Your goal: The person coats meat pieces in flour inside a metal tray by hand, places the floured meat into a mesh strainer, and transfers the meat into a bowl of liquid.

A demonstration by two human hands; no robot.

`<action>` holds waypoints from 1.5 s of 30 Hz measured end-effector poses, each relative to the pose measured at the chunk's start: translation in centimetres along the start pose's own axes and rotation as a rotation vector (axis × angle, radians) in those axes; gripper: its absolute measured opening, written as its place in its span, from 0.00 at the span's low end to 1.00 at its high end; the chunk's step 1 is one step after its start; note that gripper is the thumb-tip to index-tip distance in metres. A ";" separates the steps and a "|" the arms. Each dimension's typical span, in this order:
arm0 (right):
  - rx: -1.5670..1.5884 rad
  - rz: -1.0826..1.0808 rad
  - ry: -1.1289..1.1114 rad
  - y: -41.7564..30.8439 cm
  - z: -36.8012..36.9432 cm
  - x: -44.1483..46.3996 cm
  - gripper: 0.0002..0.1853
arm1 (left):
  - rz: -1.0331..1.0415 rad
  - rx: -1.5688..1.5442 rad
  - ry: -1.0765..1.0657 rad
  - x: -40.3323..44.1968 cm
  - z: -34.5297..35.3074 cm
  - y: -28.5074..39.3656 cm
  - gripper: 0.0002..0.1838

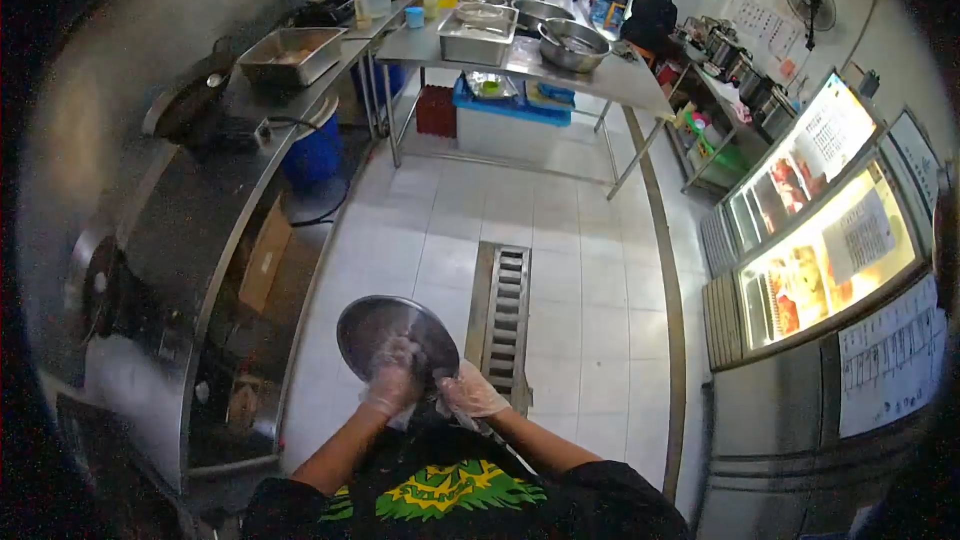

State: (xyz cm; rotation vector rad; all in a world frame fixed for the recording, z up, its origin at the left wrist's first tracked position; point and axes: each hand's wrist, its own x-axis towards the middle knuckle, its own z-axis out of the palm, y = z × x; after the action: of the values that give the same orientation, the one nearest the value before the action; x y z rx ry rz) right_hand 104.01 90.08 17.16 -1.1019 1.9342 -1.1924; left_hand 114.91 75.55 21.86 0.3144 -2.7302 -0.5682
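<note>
A round, dark grey metal pan or lid (362,325) is tilted in front of my body, above the floor. My right hand (472,392), in a clear plastic glove, grips its right edge. My left hand (396,380), gloved the same way, reaches over the face of the round metal piece. Its fingers are blurred against the surface, and I cannot make out whether anything is in them. The lower edge of the metal piece is hidden behind my hands.
A steel counter (240,210) with pans runs along the left. Ahead, a steel table (420,48) carries basins and trays. A floor drain grate (508,310) lies in the tiles. Lit display fridges (815,260) line the right. A person in dark clothes (652,15) is farther back.
</note>
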 end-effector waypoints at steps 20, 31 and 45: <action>0.396 0.417 0.849 15.6 -40.9 17.4 0.30 | 0.387 -0.540 -0.751 53.2 10.2 -7.3 0.15; -0.013 0.221 0.211 13.1 -44.3 54.7 0.23 | 0.220 0.096 -0.627 73.8 9.5 -14.5 0.20; -0.177 0.142 0.212 8.0 -50.1 90.3 0.13 | 0.350 -0.539 0.156 88.9 -2.0 -39.3 0.06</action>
State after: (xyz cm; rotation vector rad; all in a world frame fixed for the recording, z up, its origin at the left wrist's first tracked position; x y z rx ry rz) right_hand 17.94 32.89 24.25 -0.9370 2.2764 -1.1151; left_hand 39.57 14.83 31.64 -0.2372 -2.2901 -1.0798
